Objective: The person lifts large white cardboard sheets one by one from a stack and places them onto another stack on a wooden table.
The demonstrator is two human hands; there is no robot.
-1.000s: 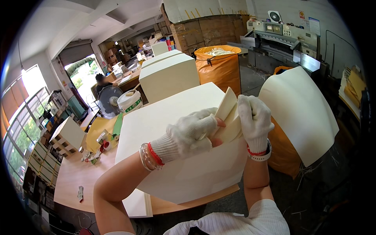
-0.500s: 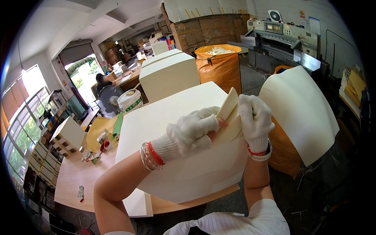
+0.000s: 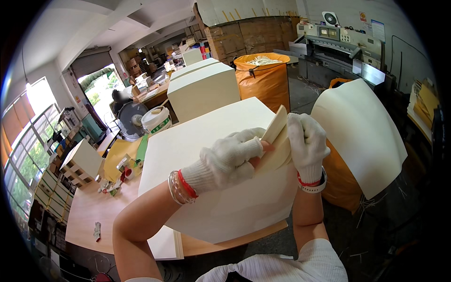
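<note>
Large white paper sheets point(image 3: 202, 121) lie in a pile in front of me on the table. Their right-hand corner is bent up into a thick curled fold point(image 3: 276, 126). My left hand point(image 3: 230, 155), in a white knit glove with bare fingertips showing, pinches the left side of that fold. On the fold's other side my right hand point(image 3: 307, 141), gloved too, is closed in a fist against the sheets' edge. Its fingertips are tucked in, so the grip itself is partly hidden.
Tall paper stacks point(image 3: 204, 91) stand beyond, next to a white bucket point(image 3: 156, 123) and a fan point(image 3: 132, 118). An orange bag of scraps point(image 3: 263, 84) is behind; more large sheets point(image 3: 359, 136) droop over at right. A loose glove point(image 3: 97, 231) lies on the wooden table point(image 3: 84, 211).
The bent corner and my right hand have shifted very slightly to the right. My left hand is nearly still. A person in the background has leaned a little.
</note>
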